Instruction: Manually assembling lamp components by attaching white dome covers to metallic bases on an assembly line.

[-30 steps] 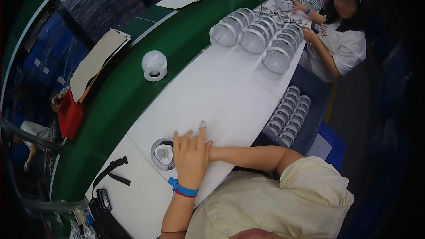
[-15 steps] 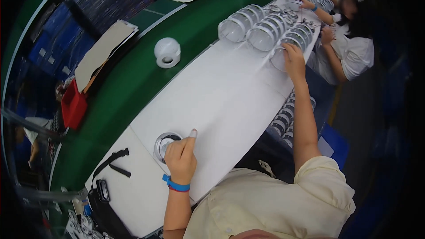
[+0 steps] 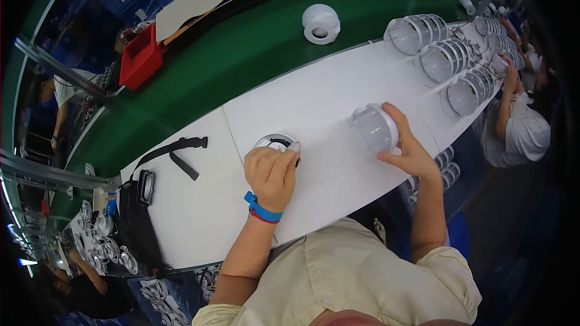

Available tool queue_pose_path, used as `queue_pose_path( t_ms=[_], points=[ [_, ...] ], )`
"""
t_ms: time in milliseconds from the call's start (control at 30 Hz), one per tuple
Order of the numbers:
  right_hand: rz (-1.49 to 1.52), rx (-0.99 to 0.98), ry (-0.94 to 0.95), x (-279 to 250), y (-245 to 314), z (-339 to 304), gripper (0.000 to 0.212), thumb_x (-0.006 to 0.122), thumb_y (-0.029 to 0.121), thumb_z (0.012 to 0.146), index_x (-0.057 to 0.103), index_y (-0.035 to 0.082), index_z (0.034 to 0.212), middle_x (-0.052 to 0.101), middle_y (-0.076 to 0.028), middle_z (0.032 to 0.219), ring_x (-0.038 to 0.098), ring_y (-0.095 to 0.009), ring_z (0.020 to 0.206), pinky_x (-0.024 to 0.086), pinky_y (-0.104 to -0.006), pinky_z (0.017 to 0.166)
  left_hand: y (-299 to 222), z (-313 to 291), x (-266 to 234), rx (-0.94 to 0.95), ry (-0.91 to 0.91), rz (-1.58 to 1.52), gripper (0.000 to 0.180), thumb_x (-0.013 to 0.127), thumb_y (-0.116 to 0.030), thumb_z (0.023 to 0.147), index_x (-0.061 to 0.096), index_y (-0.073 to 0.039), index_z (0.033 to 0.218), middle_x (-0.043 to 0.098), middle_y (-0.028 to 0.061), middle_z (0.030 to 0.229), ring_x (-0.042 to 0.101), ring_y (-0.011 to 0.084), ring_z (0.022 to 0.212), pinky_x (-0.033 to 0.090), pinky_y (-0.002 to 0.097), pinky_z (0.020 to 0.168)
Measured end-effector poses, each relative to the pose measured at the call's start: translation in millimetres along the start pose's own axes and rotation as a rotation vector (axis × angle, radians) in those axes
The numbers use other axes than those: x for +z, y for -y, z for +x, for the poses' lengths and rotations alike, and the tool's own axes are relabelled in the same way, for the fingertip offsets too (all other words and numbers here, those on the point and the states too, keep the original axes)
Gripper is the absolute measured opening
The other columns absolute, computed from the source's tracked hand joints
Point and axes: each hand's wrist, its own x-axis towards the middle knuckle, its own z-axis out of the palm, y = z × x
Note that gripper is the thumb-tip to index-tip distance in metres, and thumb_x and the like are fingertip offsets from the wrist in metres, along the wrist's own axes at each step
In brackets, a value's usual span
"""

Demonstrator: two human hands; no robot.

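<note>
The right hand point(image 3: 417, 148) is grasping a clear cup point(image 3: 370, 130), its thumb pressing on the near side and its fingers curling over the far side, with the white band of the cup facing the palm. The cup is sitting at the right of the person's midline, over the white surface point(image 3: 320, 187); whether its underside is touching down, I cannot tell. Its long axis is running roughly across the body, the clear body reaching out leftward from the band and pointing toward the other hand.

The left hand point(image 3: 270, 172) is bending its fingers over a round part point(image 3: 277, 139) with a pale rim and a dark inside, covering its near side; whether those fingertips are pinching anything or only resting there, I cannot tell. The round part is lying flat on the surface, just beyond the left knuckles and well to the left of the cup, a stretch of white separating the two. The left hand is therefore being the nearer one to the round part, while the right is having the cup in its hold.

Further right, rows of clear cups point(image 3: 447, 60) are lying on their sides, and beyond the surface's far edge a white housing point(image 3: 321, 24) is standing on a green strip point(image 3: 241, 66)
</note>
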Motion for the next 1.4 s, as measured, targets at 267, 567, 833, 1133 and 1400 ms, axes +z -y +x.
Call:
queue_pose_path(
  t_ms=[267,567,833,1133,1400],
  points=[
    [0.335,0.004,0.110,8.2,-35.2,76.0,0.101,0.081,0.039,0.063,0.032,0.013,0.148,0.043,-0.010,0.140,0.042,-0.026,0.131,0.037,-0.0364,0.107,3.3,0.6,-3.3,0.127,-0.046,0.163,0.018,0.080,-0.005,0.068,0.067,-0.013,0.078,0.057,-0.0011,0.076,0.057,0.0210,0.084,0.039,0.0409,0.091],
    [1.183,0.350,0.289,98.1,-20.9,36.6,0.103,0.074,0.061,0.070,0.032,0.006,0.146,0.049,-0.012,0.136,0.050,-0.024,0.124,0.044,-0.0372,0.101,3.1,-3.8,-0.4,-0.111,0.022,0.069,0.018,0.079,-0.014,0.070,0.066,-0.014,0.082,0.048,-0.0007,0.076,0.047,0.0189,0.079,0.036,0.0403,0.090],
    [0.896,0.201,0.352,116.3,21.7,32.2,0.112,0.079,0.061,0.063,0.030,0.005,0.147,0.046,-0.013,0.136,0.046,-0.024,0.127,0.040,-0.0361,0.103,3.9,2.3,-3.5,-0.126,0.113,0.130,0.015,0.077,-0.017,0.073,0.066,-0.014,0.083,0.050,-0.0011,0.076,0.049,0.0185,0.083,0.033,0.0436,0.095],
    [0.778,0.206,0.339,117.5,22.2,34.6,0.108,0.077,0.060,0.064,0.032,0.006,0.145,0.046,-0.012,0.134,0.046,-0.024,0.126,0.038,-0.0354,0.103,-3.0,6.4,-10.1,-0.132,0.163,0.158,0.013,0.076,-0.014,0.072,0.066,-0.013,0.081,0.052,-0.0006,0.078,0.054,0.0188,0.088,0.031,0.0462,0.099],
    [0.789,0.187,0.375,114.7,24.1,36.8,0.107,0.077,0.060,0.063,0.033,0.005,0.144,0.047,-0.012,0.133,0.047,-0.024,0.125,0.038,-0.0357,0.103,0.6,11.6,-17.5,-0.209,0.231,0.028,0.012,0.075,-0.012,0.073,0.066,-0.011,0.080,0.053,0.0021,0.083,0.056,0.0200,0.090,0.027,0.0491,0.105]
  ],
)
